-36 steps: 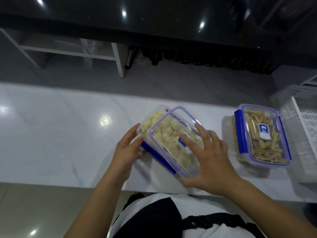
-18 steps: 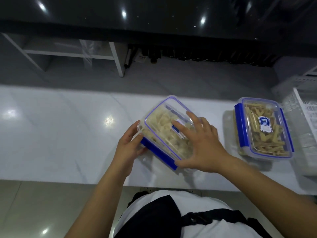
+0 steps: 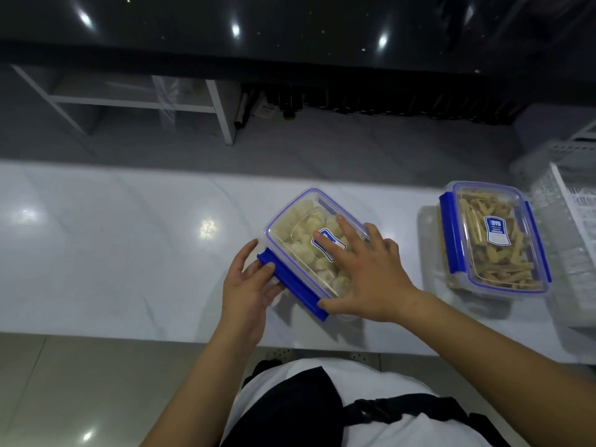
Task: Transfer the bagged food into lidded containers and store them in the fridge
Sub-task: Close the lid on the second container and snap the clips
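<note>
A long white countertop (image 3: 106,253) of glossy marble-like stone with faint grey veins runs across the middle of the frame, and ceiling lights reflect on it as bright spots. Above it in the frame lies a grey tiled floor (image 3: 322,146), then a dark glossy surface (image 3: 290,27) fills the whole top of the picture. A white open shelf frame (image 3: 129,101) stands on the floor at the upper left. At the right edge, a white plastic basket (image 3: 571,221) with a grid wall sits on the countertop.

Near the centre of the frame, a clear rectangular plastic container with a blue-rimmed lid and blue side clips (image 3: 309,250) rests on the countertop, turned at an angle. It is full of pale, rounded food pieces, and a small blue and white label is on the lid. The right hand (image 3: 367,272) lies flat on the lid with the fingers spread and straight, pressing down. The left hand (image 3: 248,285) is at the blue clip on the lower left side of this container; its fingers are curled around the clip, with the thumb apart above it.

At the right, well apart from the first, a second clear lidded container with blue clips (image 3: 493,240) stands on the countertop, just beside the basket. It holds thin, tan, stick-shaped pieces and has the same label.
</note>
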